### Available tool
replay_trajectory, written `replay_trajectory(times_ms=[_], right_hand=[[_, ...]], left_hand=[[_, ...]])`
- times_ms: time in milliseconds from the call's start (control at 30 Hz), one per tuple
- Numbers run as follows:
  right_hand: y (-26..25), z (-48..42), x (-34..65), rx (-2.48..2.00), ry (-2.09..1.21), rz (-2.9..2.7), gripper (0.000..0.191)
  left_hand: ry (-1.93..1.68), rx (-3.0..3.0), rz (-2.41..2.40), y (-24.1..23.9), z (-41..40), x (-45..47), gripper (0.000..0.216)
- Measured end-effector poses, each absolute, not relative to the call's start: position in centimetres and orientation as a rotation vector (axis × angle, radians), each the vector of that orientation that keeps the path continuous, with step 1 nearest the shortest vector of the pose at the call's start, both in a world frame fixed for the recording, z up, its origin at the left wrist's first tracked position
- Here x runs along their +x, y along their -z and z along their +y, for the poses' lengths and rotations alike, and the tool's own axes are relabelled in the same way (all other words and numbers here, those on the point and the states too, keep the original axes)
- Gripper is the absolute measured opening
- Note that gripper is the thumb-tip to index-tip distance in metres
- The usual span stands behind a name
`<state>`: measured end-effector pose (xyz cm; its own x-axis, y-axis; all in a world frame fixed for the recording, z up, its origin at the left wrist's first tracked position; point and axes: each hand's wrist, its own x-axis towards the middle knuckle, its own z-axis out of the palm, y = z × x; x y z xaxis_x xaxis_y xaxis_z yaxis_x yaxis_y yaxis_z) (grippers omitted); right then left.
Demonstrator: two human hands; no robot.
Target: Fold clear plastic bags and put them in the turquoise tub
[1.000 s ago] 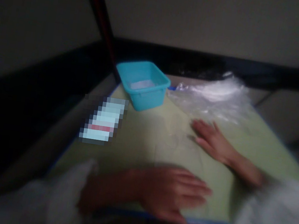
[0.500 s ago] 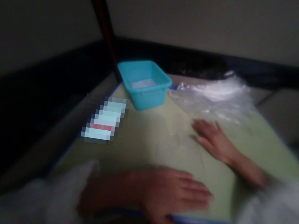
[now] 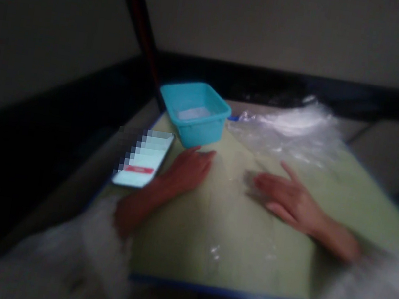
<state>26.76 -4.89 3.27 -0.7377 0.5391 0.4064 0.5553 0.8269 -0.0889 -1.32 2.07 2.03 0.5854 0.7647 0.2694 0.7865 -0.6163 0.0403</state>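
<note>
A clear plastic bag (image 3: 242, 236) lies flat on the pale green tabletop (image 3: 163, 244), its outline faint. By the bag's far left corner is my left hand (image 3: 193, 166), palm down, just in front of the turquoise basket (image 3: 204, 132). Its fingers are slightly bent and apart, and nothing shows in them. Across the bag's right side rests my right hand (image 3: 294, 201), open, with one finger spread from the others. Blur hides whether its fingertips press on the plastic.
A phone (image 3: 145, 161) with a lit screen lies left of my left forearm, partly pixelated. Inside the basket is something whitish (image 3: 193, 113). A crumpled heap of clear plastic (image 3: 296, 126) covers the far right of the table. Blue edging (image 3: 219, 291) runs along the near side.
My left hand has moved from the near edge of the bag away to its far left corner, uncovering the bag's near part. My right hand has shifted only slightly.
</note>
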Motion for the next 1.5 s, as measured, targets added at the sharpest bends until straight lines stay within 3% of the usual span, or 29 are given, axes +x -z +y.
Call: replay_trajectory(times_ms=[333,667,900,1167,1500], right_hand=[[-4.0,-9.2,22.5,-0.303,-0.302,-2.787,0.041],[-5.9,-9.8,21.0,-0.198,-0.481,-2.989,0.045],[-6.1,-9.9,20.5,-0.162,-0.487,-3.051,0.045],[-5.4,-10.1,20.2,-0.123,-0.531,-3.04,0.045],[-6.1,-10.2,20.0,-0.1,-0.454,-3.07,0.044]], left_hand=[[0.392,-2.747,-1.316,-1.5,2.5,-1.9,0.033],[0.46,-2.77,-1.369,-1.5,2.3,-1.6,0.031],[0.735,-2.887,-1.344,-1.3,1.9,-0.9,0.038],[0.394,-3.078,-1.078,-2.0,1.5,1.1,0.041],[0.373,-3.058,-1.248,-1.8,2.1,1.1,0.044]])
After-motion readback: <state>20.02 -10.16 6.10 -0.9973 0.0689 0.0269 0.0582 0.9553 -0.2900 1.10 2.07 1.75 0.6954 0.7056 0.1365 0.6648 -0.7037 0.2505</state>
